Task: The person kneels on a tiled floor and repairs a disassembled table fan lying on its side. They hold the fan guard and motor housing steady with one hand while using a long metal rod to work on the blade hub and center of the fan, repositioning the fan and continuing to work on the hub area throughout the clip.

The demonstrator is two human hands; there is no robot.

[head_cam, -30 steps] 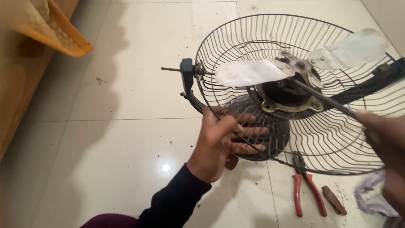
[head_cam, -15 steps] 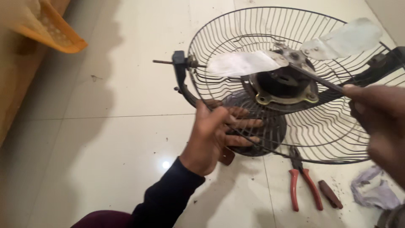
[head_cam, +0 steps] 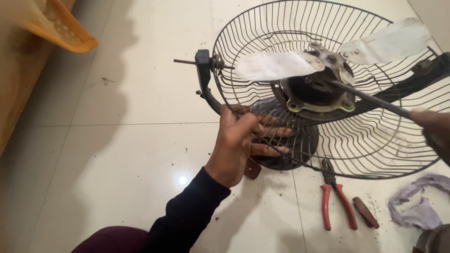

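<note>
A fan with a dark wire guard lies tilted over the tiled floor, its pale blades and the metal motor hub facing up. My left hand grips the guard's lower left rim, fingers hooked through the wires beside the black curved bracket. My right hand sits at the right edge, closed around the handle of a long thin tool, likely a screwdriver, whose tip reaches the motor hub.
Red-handled pliers and a small brown piece lie on the floor below the guard. A crumpled pale cloth is at the lower right. An orange plastic item rests on wooden furniture at the top left.
The view has shifted slightly, so the fan sits a little lower left in frame. My left hand keeps its grip on the guard; my right hand has slid toward the right edge.
</note>
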